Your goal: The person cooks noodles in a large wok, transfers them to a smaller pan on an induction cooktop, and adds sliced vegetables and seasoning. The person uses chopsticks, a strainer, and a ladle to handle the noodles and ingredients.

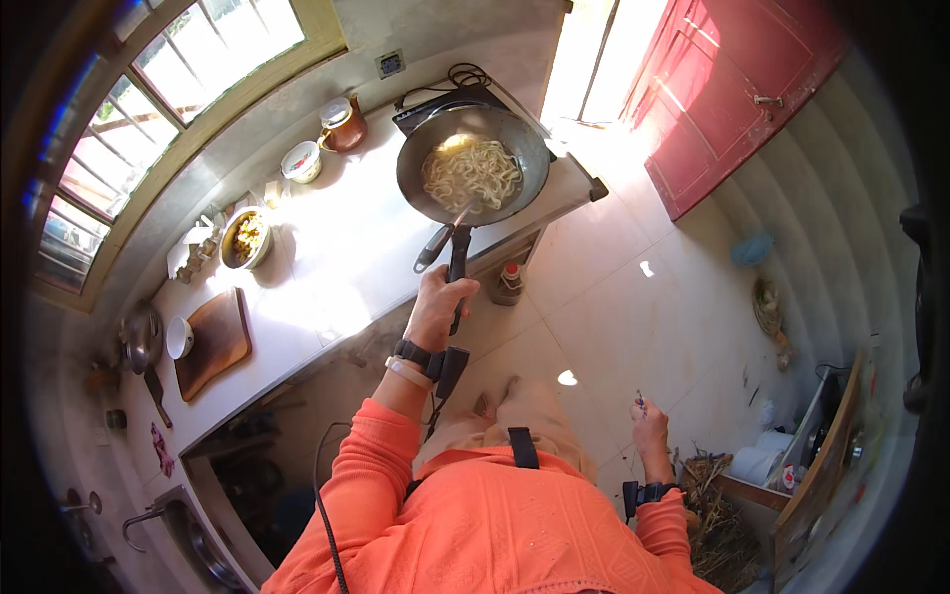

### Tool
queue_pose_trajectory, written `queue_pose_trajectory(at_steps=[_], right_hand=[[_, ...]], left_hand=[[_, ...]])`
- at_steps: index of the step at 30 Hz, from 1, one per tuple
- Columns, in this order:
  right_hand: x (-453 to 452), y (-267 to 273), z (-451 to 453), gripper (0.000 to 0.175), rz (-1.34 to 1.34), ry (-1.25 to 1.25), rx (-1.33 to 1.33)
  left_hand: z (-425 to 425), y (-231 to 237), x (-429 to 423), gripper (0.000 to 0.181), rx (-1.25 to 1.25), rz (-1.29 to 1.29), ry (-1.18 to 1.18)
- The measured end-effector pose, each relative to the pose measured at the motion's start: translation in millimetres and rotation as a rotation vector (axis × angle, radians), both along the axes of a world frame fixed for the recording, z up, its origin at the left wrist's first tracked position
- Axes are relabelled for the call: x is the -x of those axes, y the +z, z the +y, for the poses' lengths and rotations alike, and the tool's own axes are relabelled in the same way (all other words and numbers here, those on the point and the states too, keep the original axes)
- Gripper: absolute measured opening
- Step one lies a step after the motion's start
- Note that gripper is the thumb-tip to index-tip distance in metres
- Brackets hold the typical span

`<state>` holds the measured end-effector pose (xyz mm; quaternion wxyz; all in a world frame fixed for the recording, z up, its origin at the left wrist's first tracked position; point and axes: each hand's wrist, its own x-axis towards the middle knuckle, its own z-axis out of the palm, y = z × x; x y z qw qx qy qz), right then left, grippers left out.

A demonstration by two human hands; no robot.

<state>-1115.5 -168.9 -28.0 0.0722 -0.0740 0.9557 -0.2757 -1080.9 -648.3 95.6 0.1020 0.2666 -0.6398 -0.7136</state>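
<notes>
My left hand is closed around the black handle of a wok. Noodles lie in liquid inside the wok, which stands on a black electric cooktop. A utensil with a black handle leans over the wok's near rim, its metal end in the noodles. My right hand hangs low at my right side, over the floor, with its fingers curled around a small, thin blue-and-white object that I cannot identify.
Along the window wall, the counter bears a brown teapot, a lidded bowl, a bowl of chopped food, a wooden cutting board and a small white bowl. Below stands a red-capped bottle. A red door stands at the right.
</notes>
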Motion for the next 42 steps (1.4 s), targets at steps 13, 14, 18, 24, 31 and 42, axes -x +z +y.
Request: queue_pose_trajectory(at_steps=[13, 14, 18, 24, 31, 42], right_hand=[[321.8, 108.8, -201.1, 0.027, 0.21, 0.339, -0.105], [351.0, 121.3, -224.8, 0.025, 0.272, 0.389, -0.099], [453.7, 168.3, -345.2, 0.02, 0.386, 0.599, -0.026], [542.5, 191.4, -598.1, 0.024, 0.53, 1.096, -0.131], [555.0, 114.7, -843.2, 0.022, 0.395, 1.364, -0.348], [500.4, 80.4, -934.1, 0.023, 0.148, 1.496, -0.715]], left_hand=[[-120.4, -36.4, 153.7, 0.018, -0.09, -0.116, 0.077], [-126.5, -37.9, 158.3, 0.018, -0.096, -0.12, 0.072], [-142.0, -44.0, 166.4, 0.019, -0.107, -0.179, 0.074], [-157.5, -46.1, 168.9, 0.028, -0.134, -0.238, 0.054], [-157.6, -60.0, 154.4, 0.055, -0.324, -0.11, 0.008], [-162.7, -66.5, 118.3, 0.067, -0.567, -0.05, 0.22]])
